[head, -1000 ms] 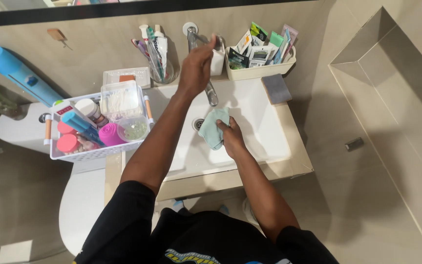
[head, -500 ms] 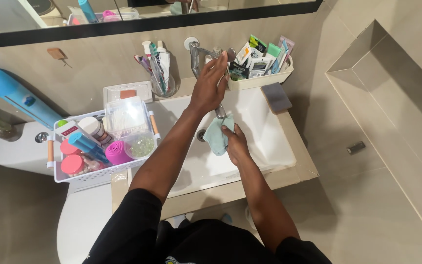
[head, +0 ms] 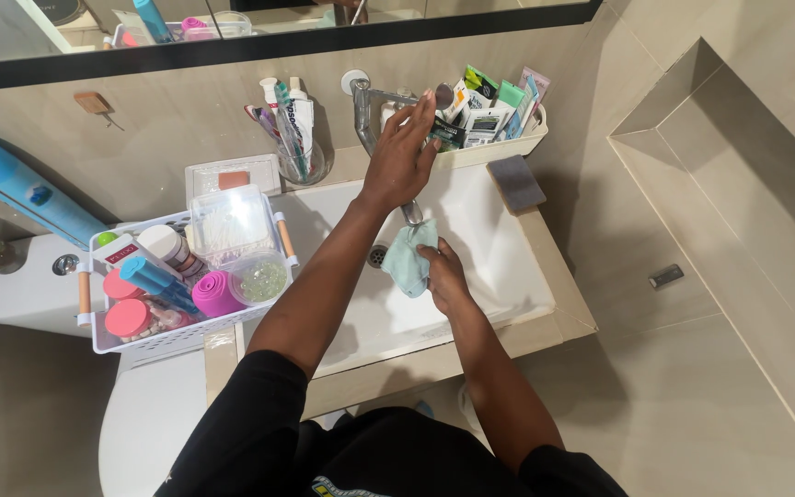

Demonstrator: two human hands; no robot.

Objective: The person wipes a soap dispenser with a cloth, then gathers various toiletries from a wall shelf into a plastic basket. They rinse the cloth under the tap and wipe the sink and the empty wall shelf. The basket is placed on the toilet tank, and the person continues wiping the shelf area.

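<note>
My left hand point(head: 403, 152) reaches over the white sink point(head: 499, 267) to the chrome tap point(head: 367, 106) on the wall, fingers spread over its handle. Whether the fingers grip the handle I cannot tell. My right hand point(head: 441, 276) is closed on a pale green cloth point(head: 409, 258), held under the tap's spout above the drain point(head: 377, 255).
A white basket point(head: 177, 267) of toiletries sits left of the sink over a white toilet point(head: 20, 285). A cup with toothbrushes point(head: 292, 138), a soap dish point(head: 230, 175), a tray of tubes point(head: 494, 115) and a grey sponge point(head: 515, 181) line the sink. A blue bottle point(head: 16, 189) stands at far left.
My left hand has risen from the spout to the tap's handle near the wall. The right hand stays under the spout with the cloth. The camera has shifted.
</note>
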